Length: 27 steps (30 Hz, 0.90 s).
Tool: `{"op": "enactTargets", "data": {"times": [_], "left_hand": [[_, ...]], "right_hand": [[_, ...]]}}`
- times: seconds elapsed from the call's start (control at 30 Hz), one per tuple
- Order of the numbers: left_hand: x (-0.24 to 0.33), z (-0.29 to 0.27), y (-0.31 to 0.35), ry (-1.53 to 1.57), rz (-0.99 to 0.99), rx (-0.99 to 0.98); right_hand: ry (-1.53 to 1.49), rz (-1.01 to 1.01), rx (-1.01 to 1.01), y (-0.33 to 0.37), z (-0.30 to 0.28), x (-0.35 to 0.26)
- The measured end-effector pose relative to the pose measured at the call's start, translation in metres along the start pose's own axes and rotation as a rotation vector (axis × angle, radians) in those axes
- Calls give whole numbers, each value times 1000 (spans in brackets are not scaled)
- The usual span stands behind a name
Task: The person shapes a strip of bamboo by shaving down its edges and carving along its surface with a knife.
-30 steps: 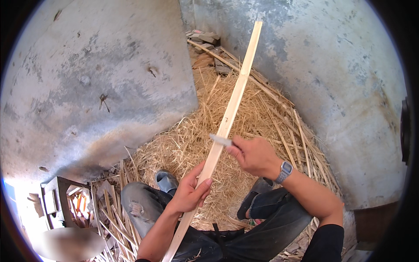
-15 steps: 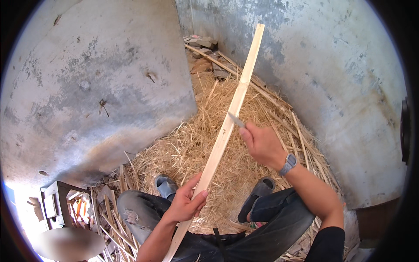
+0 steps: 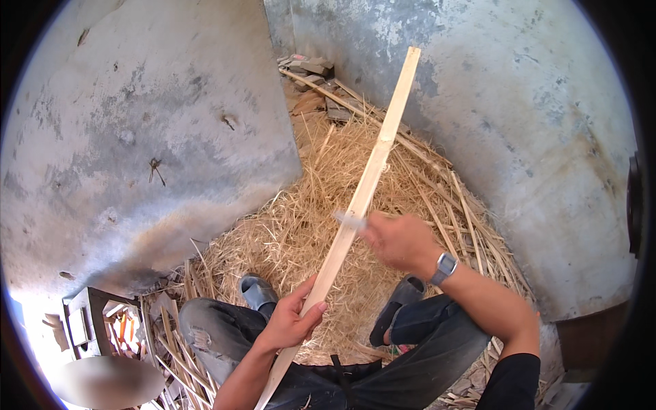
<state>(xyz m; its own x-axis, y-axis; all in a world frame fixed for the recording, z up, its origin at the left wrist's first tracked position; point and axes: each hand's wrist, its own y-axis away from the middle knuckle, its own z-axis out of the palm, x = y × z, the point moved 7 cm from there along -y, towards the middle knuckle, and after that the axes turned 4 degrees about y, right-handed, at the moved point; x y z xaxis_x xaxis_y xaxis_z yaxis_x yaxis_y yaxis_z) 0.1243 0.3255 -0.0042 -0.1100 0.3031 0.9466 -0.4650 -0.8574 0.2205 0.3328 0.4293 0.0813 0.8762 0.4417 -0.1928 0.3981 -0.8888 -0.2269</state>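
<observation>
A long, pale bamboo strip (image 3: 369, 179) with a node across it slants up and away from my lap. My left hand (image 3: 296, 321) is closed round its lower part, thumb on top. The strip's lower end runs down beside my left thigh. My right hand (image 3: 400, 240), wearing a wristwatch (image 3: 447, 264), grips a knife (image 3: 350, 219). Motion smears the blade, which lies across the strip about midway along. My fingers hide the knife's handle.
Straw-like shavings (image 3: 273, 232) cover the floor between my slippered feet. Long strips (image 3: 471, 219) lie along the right wall (image 3: 533, 137). A grey wall (image 3: 137, 171) stands at left, with bricks (image 3: 311, 66) in the far corner and a dark frame (image 3: 96, 318) at lower left.
My right hand has drawn the knife down along the bamboo strip toward me. My left hand keeps its hold. The view has shifted slightly.
</observation>
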Motion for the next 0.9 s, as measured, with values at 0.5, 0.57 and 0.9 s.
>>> {"op": "enactTargets", "data": {"times": [0.5,0.57,0.9], "left_hand": [[8,5,8,-1,31,-10],[2,4,13,-26,5,-24],[20,23,8,1,46,-107]], "right_hand": [[106,-177,167,-3,-4,16],[145,12,123,-29,-10,69],[-558,303,425,-19,-16,103]]}}
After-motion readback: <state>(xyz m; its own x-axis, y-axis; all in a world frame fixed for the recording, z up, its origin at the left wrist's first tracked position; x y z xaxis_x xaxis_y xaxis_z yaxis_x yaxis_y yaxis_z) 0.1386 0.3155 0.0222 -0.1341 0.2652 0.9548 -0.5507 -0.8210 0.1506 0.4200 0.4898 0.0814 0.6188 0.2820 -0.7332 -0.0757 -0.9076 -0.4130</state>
